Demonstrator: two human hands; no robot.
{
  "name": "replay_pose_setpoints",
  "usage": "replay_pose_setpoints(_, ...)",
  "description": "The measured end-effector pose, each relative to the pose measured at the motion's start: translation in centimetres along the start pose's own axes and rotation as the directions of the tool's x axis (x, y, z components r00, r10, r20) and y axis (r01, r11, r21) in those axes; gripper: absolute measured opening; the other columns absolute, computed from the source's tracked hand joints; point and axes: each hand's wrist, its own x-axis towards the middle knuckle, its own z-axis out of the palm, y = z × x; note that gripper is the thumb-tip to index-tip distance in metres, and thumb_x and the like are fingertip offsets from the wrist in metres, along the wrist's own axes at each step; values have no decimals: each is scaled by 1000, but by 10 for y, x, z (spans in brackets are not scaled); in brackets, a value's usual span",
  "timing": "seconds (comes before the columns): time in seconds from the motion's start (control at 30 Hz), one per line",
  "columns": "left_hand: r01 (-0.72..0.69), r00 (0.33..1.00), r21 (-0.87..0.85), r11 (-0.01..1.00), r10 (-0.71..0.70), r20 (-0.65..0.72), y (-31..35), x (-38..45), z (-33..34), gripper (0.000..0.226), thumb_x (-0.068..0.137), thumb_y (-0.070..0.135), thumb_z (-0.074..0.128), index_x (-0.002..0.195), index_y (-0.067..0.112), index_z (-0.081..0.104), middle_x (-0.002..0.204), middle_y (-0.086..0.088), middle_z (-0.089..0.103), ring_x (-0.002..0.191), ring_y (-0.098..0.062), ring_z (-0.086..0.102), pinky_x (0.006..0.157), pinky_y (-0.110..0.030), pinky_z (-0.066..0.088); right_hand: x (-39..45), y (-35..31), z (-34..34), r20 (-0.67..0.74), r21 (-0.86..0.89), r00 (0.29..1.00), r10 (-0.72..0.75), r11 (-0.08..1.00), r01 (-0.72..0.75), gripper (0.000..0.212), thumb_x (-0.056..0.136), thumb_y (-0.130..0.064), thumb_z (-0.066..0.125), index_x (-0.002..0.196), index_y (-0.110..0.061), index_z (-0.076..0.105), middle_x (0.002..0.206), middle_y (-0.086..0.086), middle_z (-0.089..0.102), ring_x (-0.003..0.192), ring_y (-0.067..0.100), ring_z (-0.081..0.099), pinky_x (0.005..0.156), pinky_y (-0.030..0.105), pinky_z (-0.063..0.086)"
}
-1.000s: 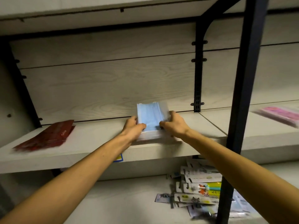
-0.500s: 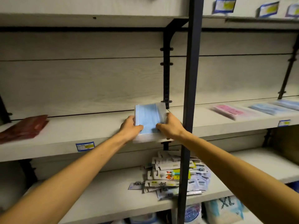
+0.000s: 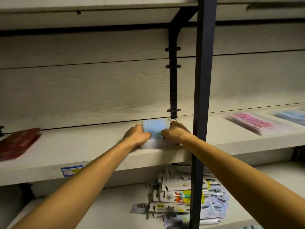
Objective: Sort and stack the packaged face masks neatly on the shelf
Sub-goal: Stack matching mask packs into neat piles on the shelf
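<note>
Gripping a stack of blue mask packs (image 3: 154,129) at the shelf's (image 3: 92,146) front edge, left hand (image 3: 137,135) and right hand (image 3: 175,132) pinch its sides; the slippery overhanging packs could slide off

Both arms outstretched, left hand (image 3: 137,135) and right hand (image 3: 175,132) fingers curled.

Open shelf left of the black post, crowded right of it

The black post (image 3: 202,104) stood in front of the shelf (image 3: 85,146), just right of the right hand (image 3: 175,132). Left of the post, bare board ran to a red packet (image 3: 18,142). Right of it lay a pink packet (image 3: 252,123) and a blue packet (image 3: 292,117). A bracket (image 3: 173,90) ran up the back wall just left of the post.
</note>
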Motion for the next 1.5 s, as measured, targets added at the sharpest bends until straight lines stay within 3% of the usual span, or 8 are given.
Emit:
replay_pose_setpoints(0.17, -40, 999, 98, 994, 43, -25, -6, 5, 4, 36, 90, 48, 54, 110, 20, 63, 104, -5, 70, 92, -30, 67, 74, -34, 52, -3, 3, -1, -64, -209, 993, -99, 974, 84, 27, 96, -37, 53, 93, -11, 57, 81, 8, 60, 75, 23, 62, 61, 29, 47)
replay_pose_setpoints(0.37, -135, 989, 180, 974, 143, -31, -18, 1, 11, 38, 96, 46, 50, 124, 21, 60, 108, -6, 69, 87, -23, 62, 66, -30, 48, -5, 4, 7, -79, -317, 989, -123, 944, 92, 41, 98, -41, 50, 126, -11, 52, 124, 14, 56, 111, 31, 53, 94, 40, 48)
replay_pose_setpoints(0.5, -197, 963, 287, 938, 240, -123, -19, -8, 23, 48, 100, 37, 45, 143, 16, 44, 143, -10, 49, 123, -28, 51, 94, -39, 45, -4, 0, 16, -144, -480, 898, -415, 823, 303, 49, 98, -37, 49, 142, -18, 42, 149, 8, 35, 134, 28, 35, 105, 42, 35)
replay_pose_setpoints(0.7, -221, 975, 234, 947, 212, 64, -21, 1, 11, 43, 105, 39, 34, 141, 23, 52, 143, -10, 55, 126, -32, 49, 100, -42, 40, 0, -8, 20, 124, -412, 968, -220, 876, 252, 38, 103, -41, 32, 109, -16, 60, 118, 12, 59, 101, 29, 55, 94, 44, 46)
replay_pose_setpoints(0.9, -302, 939, 278, 912, 335, -80, -63, 16, -29, 49, 105, 48, 33, 146, 26, 48, 152, 0, 47, 137, -27, 41, 108, -40, 33, 15, -50, 20, -45, -490, 956, -289, 841, 231, 44, 101, -38, 43, 137, -15, 53, 142, 9, 52, 131, 31, 46, 103, 45, 42)
replay_pose_setpoints(1.07, -244, 961, 420, 874, 277, -18, -161, 17, -101, 52, 102, 55, 36, 140, 25, 54, 147, -2, 52, 134, -27, 44, 106, -42, 34, 17, -143, 94, -38, -291, 909, -415, 875, 387, 48, 98, -41, 52, 141, -18, 52, 147, 6, 49, 133, 28, 46, 105, 39, 41)
replay_pose_setpoints(1.27, -42, 962, 453, 890, 159, -224, -310, 11, -206, 45, 100, 50, 47, 134, 23, 58, 143, -1, 53, 132, -24, 46, 106, -38, 37, 23, -271, 205, 59, -150, 860, -508, 847, 510, 44, 96, -44, 57, 134, -20, 58, 129, 3, 65, 113, 25, 61, 89, 34, 48)
replay_pose_setpoints(1.5, 279, 920, 260, 924, -180, -349, -437, 17, -298, 50, 97, 57, 49, 133, 23, 57, 141, -6, 57, 127, -31, 54, 99, -36, 45, 30, -375, 286, 221, 449, 930, -293, 877, 169, 39, 88, -31, 69, 101, 6, 71, 95, 24, 74, 72, 28, 66, 60, 37, 55)
